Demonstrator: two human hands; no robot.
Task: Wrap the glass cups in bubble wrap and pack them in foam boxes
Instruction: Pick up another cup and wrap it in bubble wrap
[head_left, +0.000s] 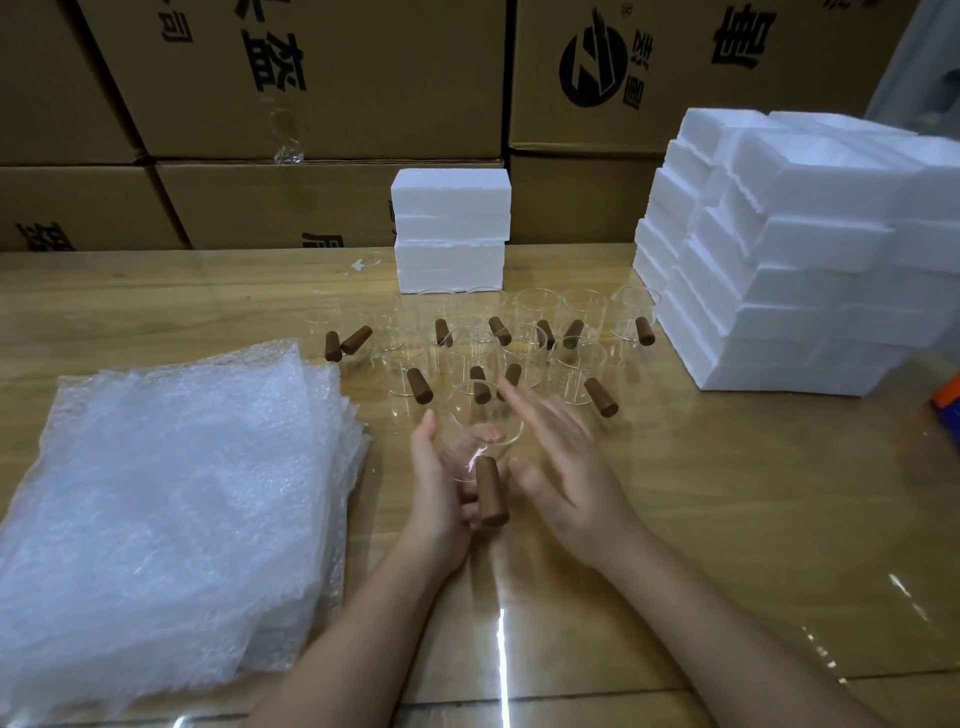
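My left hand (439, 483) holds a clear glass cup (480, 441) with a brown wooden handle, fingers curled under it just above the table. Beside the cup on the right, my right hand (558, 457) has its fingers stretched out straight and blurred, holding nothing. Behind my hands stand several more glass cups with wooden handles (488, 348) in rows. A thick stack of bubble wrap sheets (171, 499) lies at the left. Two white foam boxes (451, 234) are stacked at the back centre, and a large pile of foam boxes (789, 260) rises at the right.
The wooden table (727, 519) has a glossy clear cover. Brown cardboard cartons (311, 104) form a wall behind it. An orange and blue object (948, 397) peeks in at the right edge.
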